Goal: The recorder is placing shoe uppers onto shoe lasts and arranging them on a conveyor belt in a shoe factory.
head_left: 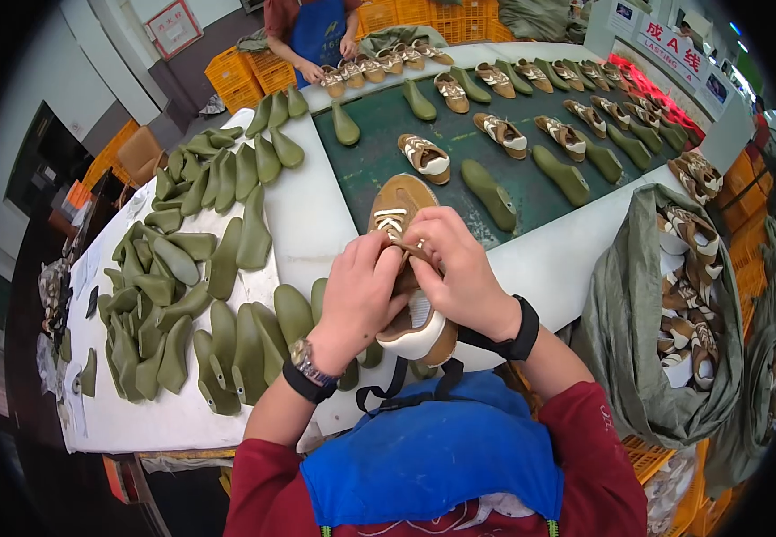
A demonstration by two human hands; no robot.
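A tan shoe upper (403, 191) with white laces and a white heel collar is held in front of me, its toe pointing away. My left hand (356, 291) is closed on its left side, fingertips pinching the brown tongue near the laces. From the other side my right hand (466, 273) pinches the same tongue, thumb and fingers meeting over the opening. A pale lining shows inside. Just left of the shoe, several green shoe lasts (249, 345) stand on the white table (303, 242). Another shoe upper (424, 158) rests beyond its toe.
A green conveyor belt (365, 183) carries rows of uppers and lasts. More lasts (146, 295) are piled on the left. At right, a grey-green sack (625, 313) holds uppers. Across the table, a person in a blue apron (319, 36) handles a row of shoes. Orange crates (234, 79) stand behind.
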